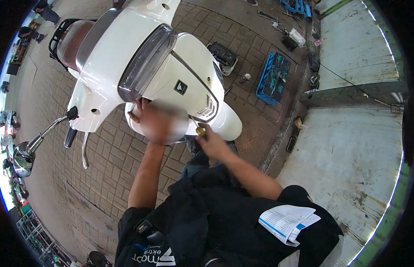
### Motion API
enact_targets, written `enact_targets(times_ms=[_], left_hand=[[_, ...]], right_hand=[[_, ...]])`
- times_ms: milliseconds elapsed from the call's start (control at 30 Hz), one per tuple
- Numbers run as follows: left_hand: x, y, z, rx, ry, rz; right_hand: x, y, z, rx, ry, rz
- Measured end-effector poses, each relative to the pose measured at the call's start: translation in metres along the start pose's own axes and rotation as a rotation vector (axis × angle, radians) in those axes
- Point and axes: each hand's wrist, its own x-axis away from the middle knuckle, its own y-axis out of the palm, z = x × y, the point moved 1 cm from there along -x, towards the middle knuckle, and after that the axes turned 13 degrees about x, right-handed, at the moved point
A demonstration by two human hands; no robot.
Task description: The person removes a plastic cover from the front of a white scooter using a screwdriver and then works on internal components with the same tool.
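A brick-paved floor (106, 162) spreads under the work, with pale metal panels (336, 151) standing along the person's right. On the floor, directly ahead of the person, is a white scooter (195, 73), its front facing them; both hands are at the near, lower part of its body, close together, and most of the machine lies beyond them. Its front panel (164, 91) slopes down toward the hands, and its long clear headlamp (149, 62) sits beyond the left one. A chrome mirror (25, 156) sticks out well to the left of both hands. A blue crate (265, 82) with a dark top rests on the floor off to the right, beyond the right hand and well apart from it; a black case (222, 54) lies between crate and scooter.

The left hand (162, 124) is at the panel's lower left, largely blurred out; its visible fingers bend near the white bodywork, and whether it grasps anything I cannot tell. The right hand (210, 141), just beside it, is closed around a yellow-handled tool (201, 131). The tool's thin shaft points toward the panel's lower edge, near a slotted vent (208, 108); contact at the tip is too small to make out. A small dark badge (180, 87) sits on the panel, beyond both hands.
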Motion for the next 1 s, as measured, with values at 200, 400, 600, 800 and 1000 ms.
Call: enact_targets(times_ms=[200,400,600,800,1000], left_hand=[[-0.006,-0.002,0.007,-0.011,0.017,0.006],[-0.007,-0.002,0.007,0.014,0.03,0.04],[-0.006,0.001,0.003,-0.009,0.031,0.027],[-0.007,0.002,0.004,-0.108,-0.015,-0.048],[0.0,0.008,-0.005,-0.097,-0.002,-0.037]], right_hand=[[0.018,-0.041,0.035,-0.092,0.17,-0.181],[-0.002,-0.024,0.056,-0.051,-0.021,-0.028],[-0.006,-0.029,0.06,-0.055,-0.012,-0.051],[-0.009,-0.032,0.054,-0.145,-0.006,-0.069],[-0.019,-0.035,0.055,-0.241,0.056,-0.112]])
